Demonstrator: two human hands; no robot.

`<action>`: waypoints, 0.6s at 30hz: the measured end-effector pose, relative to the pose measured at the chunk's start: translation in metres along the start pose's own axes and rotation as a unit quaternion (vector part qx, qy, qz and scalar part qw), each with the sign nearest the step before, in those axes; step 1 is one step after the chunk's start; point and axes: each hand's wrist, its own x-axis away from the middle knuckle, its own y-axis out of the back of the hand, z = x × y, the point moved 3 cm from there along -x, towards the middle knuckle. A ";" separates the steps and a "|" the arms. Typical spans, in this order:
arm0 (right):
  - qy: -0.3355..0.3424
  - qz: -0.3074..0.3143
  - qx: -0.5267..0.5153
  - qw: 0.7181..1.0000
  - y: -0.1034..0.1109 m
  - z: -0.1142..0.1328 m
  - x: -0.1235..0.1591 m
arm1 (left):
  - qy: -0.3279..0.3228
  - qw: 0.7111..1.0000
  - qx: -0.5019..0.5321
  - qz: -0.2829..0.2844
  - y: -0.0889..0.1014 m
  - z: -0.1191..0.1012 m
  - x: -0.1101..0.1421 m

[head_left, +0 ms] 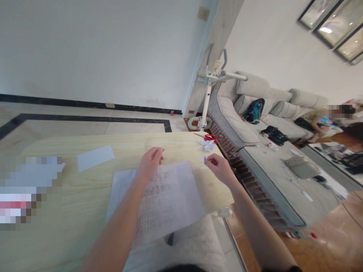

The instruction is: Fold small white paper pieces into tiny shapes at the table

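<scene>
A large printed sheet of paper (pixel 176 196) lies on the light wooden table (pixel 76 211), its lower edge reaching past the table's near edge. My left hand (pixel 150 164) is over the sheet's top edge with its fingers curled together; whatever may be between them is hidden. To the right of the sheet, my right hand (pixel 219 170) pinches a small scrap of white paper (pixel 204 159) above the table's right end. Just beyond it lie red-handled scissors (pixel 210 138) with crumpled white paper (pixel 209 145) against them.
A blank white paper piece (pixel 95 158) lies on the table's left half, near a blurred-out stack (pixel 34 185). A grey sofa (pixel 272 173) stands close along the right, holding bags and a cushion. A white exercise frame (pixel 207 98) stands behind. Another person (pixel 320 121) sits far right.
</scene>
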 end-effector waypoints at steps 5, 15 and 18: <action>0.092 0.088 0.060 0.990 -0.062 0.046 0.016 | -0.020 0.998 -0.041 0.044 -0.004 -0.004 0.006; 0.059 0.030 0.043 0.997 -0.020 0.016 0.002 | -0.012 1.000 -0.024 0.014 -0.001 0.000 0.003; -0.007 -0.057 0.116 0.992 0.010 -0.023 -0.005 | -0.012 1.000 -0.025 0.006 -0.001 -0.001 0.004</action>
